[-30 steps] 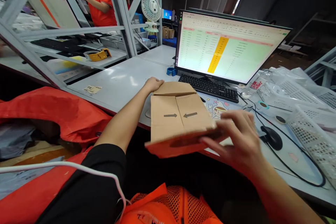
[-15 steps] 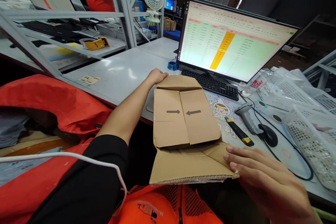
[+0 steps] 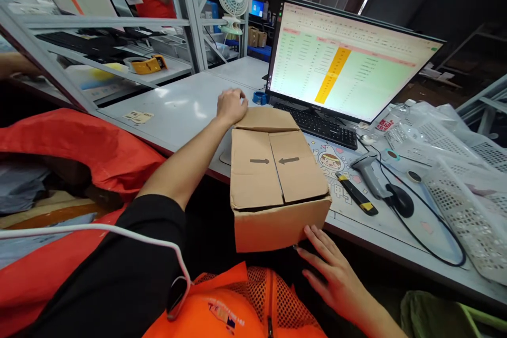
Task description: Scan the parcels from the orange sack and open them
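A cardboard box (image 3: 257,177) with two black arrows printed on its top lies at the table's front edge. Its two top panels meet at a narrow seam. The far flap (image 3: 269,118) sticks out flat, while the near flap (image 3: 281,224) hangs down over the front side. My left hand (image 3: 232,105) is at the left corner of the far flap, fingers bent and loosely apart, with nothing seen in them. My right hand (image 3: 332,269) is open, its fingertips against the lower right of the near flap.
Right of the box lie a box cutter (image 3: 356,194), a barcode scanner (image 3: 370,174) and a black mouse (image 3: 400,200) with its cable. Behind stand a keyboard (image 3: 317,124) and a monitor (image 3: 348,63). White perforated baskets (image 3: 455,211) line the right side. A white cable (image 3: 119,229) crosses my left arm.
The near flap has swung from sticking out toward me to hanging down. My right hand has moved left and inward to it. My left hand has lifted slightly and shifted off the far flap's edge.
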The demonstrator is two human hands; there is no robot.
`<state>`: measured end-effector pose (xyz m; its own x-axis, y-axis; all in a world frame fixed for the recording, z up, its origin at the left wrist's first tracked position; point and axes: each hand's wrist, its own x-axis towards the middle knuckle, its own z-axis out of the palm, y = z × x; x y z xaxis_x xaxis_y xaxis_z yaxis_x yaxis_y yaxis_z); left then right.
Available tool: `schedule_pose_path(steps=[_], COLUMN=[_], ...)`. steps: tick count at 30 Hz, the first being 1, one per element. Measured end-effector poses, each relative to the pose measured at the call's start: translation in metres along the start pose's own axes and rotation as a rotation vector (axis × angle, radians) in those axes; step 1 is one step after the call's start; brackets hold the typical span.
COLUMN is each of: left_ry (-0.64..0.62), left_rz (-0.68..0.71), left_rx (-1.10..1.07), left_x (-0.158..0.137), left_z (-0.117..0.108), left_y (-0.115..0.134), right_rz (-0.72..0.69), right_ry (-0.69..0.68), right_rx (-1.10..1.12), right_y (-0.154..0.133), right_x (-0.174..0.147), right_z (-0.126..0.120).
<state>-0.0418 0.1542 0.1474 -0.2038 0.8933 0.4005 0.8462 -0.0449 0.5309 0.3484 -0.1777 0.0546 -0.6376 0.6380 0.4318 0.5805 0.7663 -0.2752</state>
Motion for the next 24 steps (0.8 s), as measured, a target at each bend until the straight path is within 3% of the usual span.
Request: schedule_pose_path(steps=[2, 3, 4, 6, 7, 9, 10, 14, 19, 21, 24], left_ry=[0.191, 0.212, 0.146, -0.229, -0.428, -0.638, -0.668, -0.636, -0.556, -0.408, 0.066], left_rz=[0.254, 0.409, 0.565, 0.876, 0.965, 1.041, 1.048, 1.051, 1.06, 1.056, 0.94], left_rx=[-0.041, -0.079, -0.126, -0.196, -0.183, -0.141, -0.121, -0.097, -0.111, -0.238, -0.602], left_x=[-0.026, -0.044, -0.063, -0.103, -0.121, -0.147, -0.155, -0.165, -0.165, -0.164, -0.159], left_z=[-0.023, -0.033, -0.042, -0.052, -0.052, -0.048, -0.044, -0.034, -0.044, -0.051, -0.061], left_y=[0.02, 0.031, 0.04, 0.056, 0.061, 0.064, 0.063, 0.053, 0.057, 0.058, 0.044], right_rz=[0.056, 0.09, 0.127, 0.152, 0.142, 0.128, 0.127, 0.076, -0.062, -0.081, -0.104], right_ry=[-0.162, -0.206, -0.236, -0.221, -0.194, -0.149, -0.154, -0.273, -0.266, -0.257, -0.338], right_rx=[0.143, 0.218, 0.272, 0.296, 0.282, 0.258, 0.254, 0.287, 0.328, 0.274, 0.114], right_y=[0.006, 0.009, 0.012, 0.022, 0.029, 0.045, 0.053, 0.078, 0.092, 0.092, 0.087], right_x=[0.015, 0.029, 0.045, 0.086, 0.108, 0.154, 0.174, 0.232, 0.25, 0.248, 0.242], right_z=[-0.036, -0.058, -0.08, -0.116, -0.127, -0.129, -0.122, -0.067, -0.019, -0.015, -0.016])
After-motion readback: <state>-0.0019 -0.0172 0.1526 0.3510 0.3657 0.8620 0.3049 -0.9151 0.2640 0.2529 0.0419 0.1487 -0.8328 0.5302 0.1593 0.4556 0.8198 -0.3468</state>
